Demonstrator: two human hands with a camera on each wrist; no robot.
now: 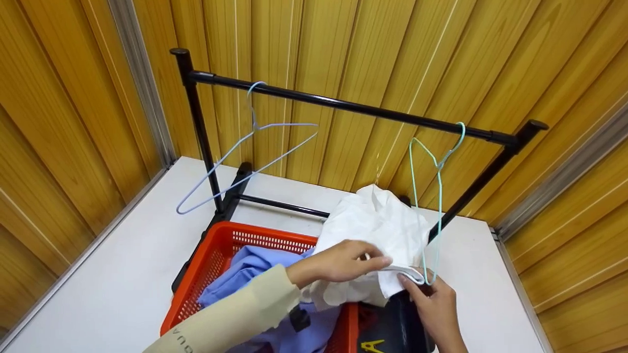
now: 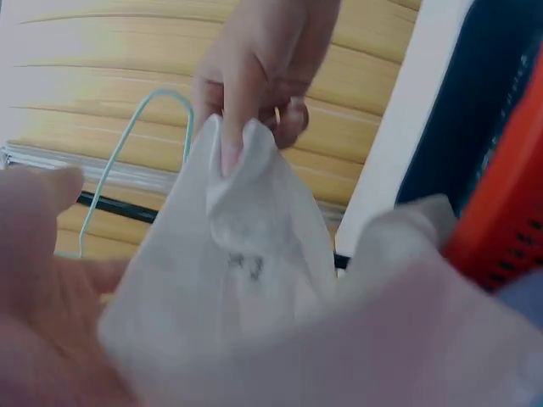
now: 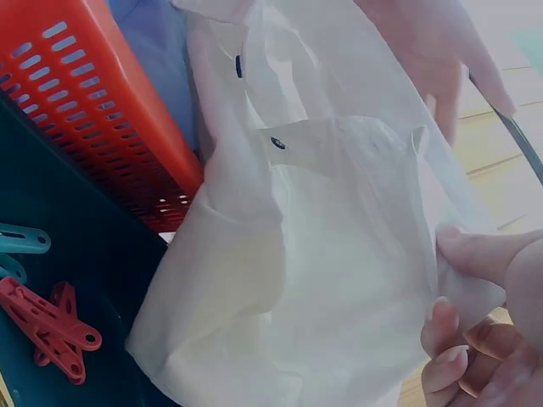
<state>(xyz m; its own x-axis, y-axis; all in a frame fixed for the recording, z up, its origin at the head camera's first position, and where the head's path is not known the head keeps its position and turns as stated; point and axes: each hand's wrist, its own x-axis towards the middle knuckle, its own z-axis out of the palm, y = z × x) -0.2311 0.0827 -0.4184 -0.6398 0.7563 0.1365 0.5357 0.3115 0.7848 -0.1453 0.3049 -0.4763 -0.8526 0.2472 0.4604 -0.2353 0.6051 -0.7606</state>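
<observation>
A white shirt with small dark buttons is held up in front of the rack, partly over the red basket. My right hand pinches its edge between thumb and fingers; the right wrist view shows the thumb pressed on the cloth. Beside the shirt is my left hand, in a beige sleeve, its fingers extended along the fabric. In the left wrist view the left palm faces the cloth, thumb apart from the fingers. A mint-green wire hanger hangs sideways from the rail, its lower end overlapping my right fingers in the head view.
The black rack's rail also carries a lilac hanger at left. A red basket holds blue cloth. Right of it, a dark bin contains red clothespins, teal ones and a yellow clothespin. Wood-patterned walls enclose the white table.
</observation>
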